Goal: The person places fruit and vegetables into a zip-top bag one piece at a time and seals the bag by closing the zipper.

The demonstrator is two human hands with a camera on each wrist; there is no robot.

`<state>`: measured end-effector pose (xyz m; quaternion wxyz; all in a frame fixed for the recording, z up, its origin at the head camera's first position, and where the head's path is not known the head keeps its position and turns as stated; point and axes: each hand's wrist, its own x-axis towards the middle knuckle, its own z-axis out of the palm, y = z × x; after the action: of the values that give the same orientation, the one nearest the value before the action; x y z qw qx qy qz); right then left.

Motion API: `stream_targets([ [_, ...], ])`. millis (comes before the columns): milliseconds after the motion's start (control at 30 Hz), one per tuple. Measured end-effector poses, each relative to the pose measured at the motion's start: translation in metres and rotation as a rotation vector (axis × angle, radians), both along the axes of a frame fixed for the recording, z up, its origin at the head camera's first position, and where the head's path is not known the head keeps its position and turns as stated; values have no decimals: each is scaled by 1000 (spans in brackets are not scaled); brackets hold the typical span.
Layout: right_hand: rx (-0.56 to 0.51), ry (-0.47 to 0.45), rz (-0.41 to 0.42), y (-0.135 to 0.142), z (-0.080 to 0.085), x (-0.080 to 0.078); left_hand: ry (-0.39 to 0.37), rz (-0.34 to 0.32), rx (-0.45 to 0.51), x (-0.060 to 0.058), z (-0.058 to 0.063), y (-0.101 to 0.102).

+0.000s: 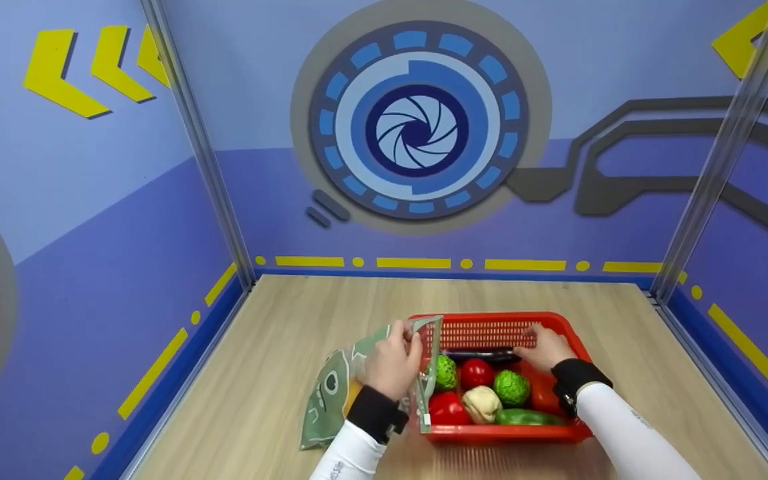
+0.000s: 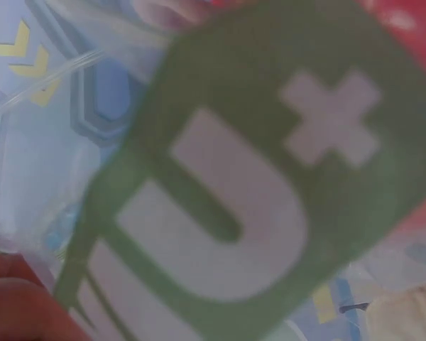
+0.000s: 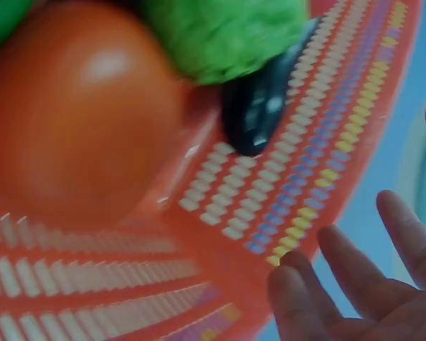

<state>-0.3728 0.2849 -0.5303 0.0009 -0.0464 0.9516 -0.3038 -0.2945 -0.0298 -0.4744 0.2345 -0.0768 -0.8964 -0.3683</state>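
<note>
My left hand [image 1: 392,365] pinches the mouth of a green printed zip bag [image 1: 321,393], whose clear top edge leans over the left side of a red plastic basket [image 1: 504,435]. Something orange shows inside the bag. Over the basket's right back part is my right hand [image 1: 545,348], close to the tip of a dark eggplant [image 1: 481,355]. In the right wrist view its fingers [image 3: 358,273] are spread and apart from the eggplant [image 3: 255,106], holding nothing. A large orange-red round vegetable [image 3: 78,121] lies nearby.
Also in the basket are green leafy heads [image 1: 511,388], a red tomato [image 1: 477,374], a red pepper [image 1: 449,408], a pale bulb [image 1: 482,404] and a green cucumber-like vegetable [image 1: 529,418]. Blue-purple panels [image 1: 257,193] wall in the wooden table [image 1: 277,333].
</note>
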Motion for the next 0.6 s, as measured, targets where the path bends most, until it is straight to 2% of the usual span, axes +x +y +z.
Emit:
stream_targets([
  [100, 69, -55, -4, 8, -12, -2, 13, -3, 7, 0, -1, 0],
  [233, 102, -116, 12, 13, -22, -1, 32, -26, 19, 0, -2, 0],
  [333, 107, -142, 25, 13, -25, 1, 31, -40, 27, -1, -2, 0],
  [467, 165, -156, 60, 9, -25, 5, -1, -45, 37, 1, -1, -1],
  [600, 211, -146, 142, 8, -29, 4, -18, -34, 29, 1, -1, 0],
])
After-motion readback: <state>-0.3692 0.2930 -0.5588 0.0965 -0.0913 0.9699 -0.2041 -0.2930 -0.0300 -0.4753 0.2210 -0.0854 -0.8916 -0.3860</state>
